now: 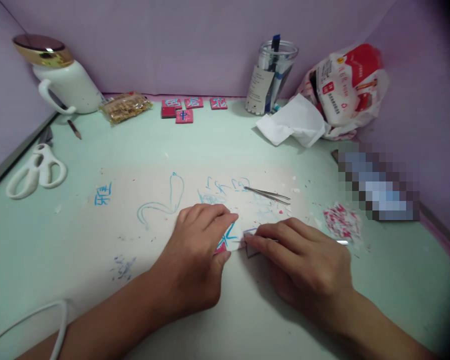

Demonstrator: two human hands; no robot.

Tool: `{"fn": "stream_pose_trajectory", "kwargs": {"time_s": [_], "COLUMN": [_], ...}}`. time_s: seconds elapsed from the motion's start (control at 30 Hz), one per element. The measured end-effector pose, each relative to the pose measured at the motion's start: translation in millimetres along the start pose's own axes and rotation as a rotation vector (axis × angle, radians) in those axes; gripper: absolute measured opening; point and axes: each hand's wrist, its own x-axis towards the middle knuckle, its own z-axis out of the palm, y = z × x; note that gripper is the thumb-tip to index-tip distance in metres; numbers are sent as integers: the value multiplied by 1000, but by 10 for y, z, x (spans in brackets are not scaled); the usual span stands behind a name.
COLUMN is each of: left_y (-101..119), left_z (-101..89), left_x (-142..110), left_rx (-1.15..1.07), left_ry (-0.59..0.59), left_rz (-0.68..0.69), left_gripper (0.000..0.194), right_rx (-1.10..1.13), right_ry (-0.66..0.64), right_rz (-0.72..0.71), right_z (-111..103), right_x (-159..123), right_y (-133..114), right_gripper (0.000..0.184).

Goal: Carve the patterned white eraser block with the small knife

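Observation:
A small white-topped tile (232, 236) with blue lines and a pink patch lies under my left hand (200, 250). My left fingers and thumb close around its left side and pin it to the table. My right hand (303, 255) pinches a slim craft knife (342, 242). Its silvery rear end sticks out to the right, and its fine tip points at the tile's right edge; the middle is hidden by the hand. A square outline (253, 252) is drawn on the surface beneath my right fingertips. Metal tweezers (268, 194) lie just above.
Several pink carved tiles (193, 103) sit along the back wall. White-handled scissors (37, 170), a lidded mug (69, 82) and a snack packet (125, 106) are on the left. A pen jar (270, 80), crumpled paper (292, 122), plastic bag (350, 90) and shavings pile (341, 222) occupy the right.

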Motion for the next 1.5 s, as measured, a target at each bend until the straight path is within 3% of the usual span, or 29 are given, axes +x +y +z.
{"fn": "stream_pose_trajectory", "kwargs": {"time_s": [0.4,0.7,1.5], "left_y": [12,12,-8], "left_z": [-10,-19,2], "left_x": [0,14,-4], "left_rx": [4,-10,-22], "left_ry": [-8,-2,-3], "left_rz": [-11,-2,-38], "left_gripper": [46,44,44], "right_rx": [-82,-174,-71], "right_ry": [-35,-103,-265], "right_rz": [-25,-70,-108], "right_z": [-54,-110,-95], "right_x": [54,146,179], "right_y": [-52,-91,96], "right_gripper": [28,34,37]}}
